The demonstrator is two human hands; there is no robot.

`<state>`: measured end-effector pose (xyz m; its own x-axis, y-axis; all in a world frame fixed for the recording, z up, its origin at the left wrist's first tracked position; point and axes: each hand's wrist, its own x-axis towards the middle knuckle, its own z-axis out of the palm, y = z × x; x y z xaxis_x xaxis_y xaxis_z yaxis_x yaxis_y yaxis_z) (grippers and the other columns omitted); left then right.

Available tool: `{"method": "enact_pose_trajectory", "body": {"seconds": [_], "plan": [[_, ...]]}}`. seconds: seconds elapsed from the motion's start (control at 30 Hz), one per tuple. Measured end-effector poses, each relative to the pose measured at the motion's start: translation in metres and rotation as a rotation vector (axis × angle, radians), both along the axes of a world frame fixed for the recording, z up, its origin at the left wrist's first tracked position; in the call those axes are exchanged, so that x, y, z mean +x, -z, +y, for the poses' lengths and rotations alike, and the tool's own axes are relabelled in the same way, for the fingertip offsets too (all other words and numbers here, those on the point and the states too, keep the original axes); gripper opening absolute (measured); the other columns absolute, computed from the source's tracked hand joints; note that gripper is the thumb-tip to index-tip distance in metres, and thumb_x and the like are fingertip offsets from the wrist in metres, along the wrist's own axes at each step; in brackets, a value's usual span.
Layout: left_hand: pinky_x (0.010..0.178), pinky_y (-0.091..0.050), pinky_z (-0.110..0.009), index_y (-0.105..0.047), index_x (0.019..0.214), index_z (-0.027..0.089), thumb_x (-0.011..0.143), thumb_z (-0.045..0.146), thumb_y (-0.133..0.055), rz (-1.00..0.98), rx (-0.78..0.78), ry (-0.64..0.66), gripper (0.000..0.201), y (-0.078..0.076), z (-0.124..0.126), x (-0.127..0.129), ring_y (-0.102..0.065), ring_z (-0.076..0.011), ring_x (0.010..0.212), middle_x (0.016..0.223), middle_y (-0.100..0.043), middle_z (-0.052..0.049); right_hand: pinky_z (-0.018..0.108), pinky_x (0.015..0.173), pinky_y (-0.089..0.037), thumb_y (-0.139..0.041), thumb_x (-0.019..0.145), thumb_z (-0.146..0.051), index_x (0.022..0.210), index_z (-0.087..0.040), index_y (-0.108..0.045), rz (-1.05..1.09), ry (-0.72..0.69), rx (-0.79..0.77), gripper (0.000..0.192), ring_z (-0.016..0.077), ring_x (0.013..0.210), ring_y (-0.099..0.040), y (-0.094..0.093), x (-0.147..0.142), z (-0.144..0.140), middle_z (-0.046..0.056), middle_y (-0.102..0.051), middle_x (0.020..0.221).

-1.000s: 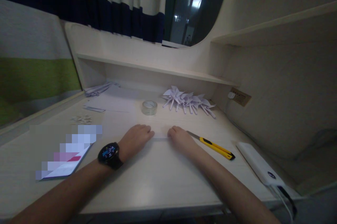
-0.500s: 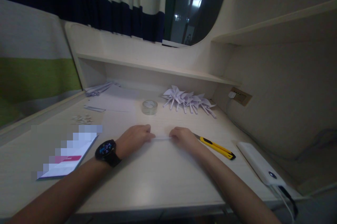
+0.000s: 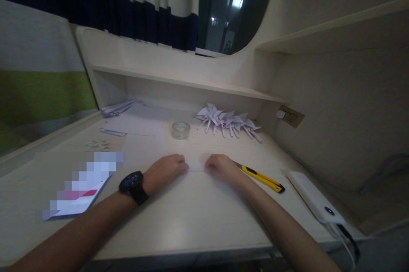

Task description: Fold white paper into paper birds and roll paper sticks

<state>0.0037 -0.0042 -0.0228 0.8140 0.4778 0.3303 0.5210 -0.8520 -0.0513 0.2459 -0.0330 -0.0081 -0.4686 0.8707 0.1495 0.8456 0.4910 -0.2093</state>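
Note:
A thin white paper strip, perhaps rolled or folded, lies level just above or on the desk. Its left end is in the closed fingers of my left hand, which has a black watch at the wrist. My right hand pinches the other end, its fingers curled and slightly blurred. Both ends of the strip are hidden by the fingers. Close to my right hand lies a yellow utility knife with its blade out. Beyond my hands stands a roll of clear tape.
Several white paper pinwheels lie at the back right. Paper sheets and folded strips are at the back left, near small white pieces. A phone lies left, a white power bank with cables right.
My left hand has turned slightly, its fingers curling further over the strip's end. My right hand stays nearly in place. The view has shifted a little.

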Motion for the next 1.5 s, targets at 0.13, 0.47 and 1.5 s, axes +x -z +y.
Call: {"method": "enact_pose_trajectory", "body": {"seconds": [0.13,0.47,1.5], "plan": [[0.067,-0.038,-0.03,-0.062,0.079,0.016,0.092,0.017,-0.048,0.031,0.008,-0.021,0.019,-0.002,-0.002,0.005,-0.054,-0.0187,0.074,0.078,-0.059,-0.005,0.022,0.073,-0.041,-0.057,0.079,-0.013,0.087,-0.017,-0.069,-0.028,0.007,0.007,0.015,0.0144,0.08,-0.06,-0.001,-0.002,-0.002,0.005,-0.068,0.089],[0.066,-0.041,-0.03,-0.057,0.081,0.016,0.09,0.017,-0.049,0.028,-0.056,-0.079,0.012,0.002,-0.004,0.013,-0.055,-0.0193,0.076,0.082,-0.059,-0.005,0.024,0.073,-0.04,-0.053,0.083,-0.014,0.088,-0.016,-0.065,-0.147,0.022,0.038,0.013,0.0159,0.084,-0.06,0.001,-0.013,-0.005,0.005,-0.066,0.089],[0.061,-0.042,-0.029,-0.057,0.088,0.016,0.085,0.008,-0.05,0.139,-0.002,-0.09,0.011,-0.008,-0.014,0.018,-0.057,-0.0198,0.071,0.079,-0.06,-0.006,0.027,0.076,-0.044,-0.047,0.084,-0.012,0.095,-0.014,-0.063,-0.367,-0.003,0.038,0.019,0.0201,0.087,-0.062,-0.01,-0.026,-0.014,0.011,-0.066,0.095]]}}
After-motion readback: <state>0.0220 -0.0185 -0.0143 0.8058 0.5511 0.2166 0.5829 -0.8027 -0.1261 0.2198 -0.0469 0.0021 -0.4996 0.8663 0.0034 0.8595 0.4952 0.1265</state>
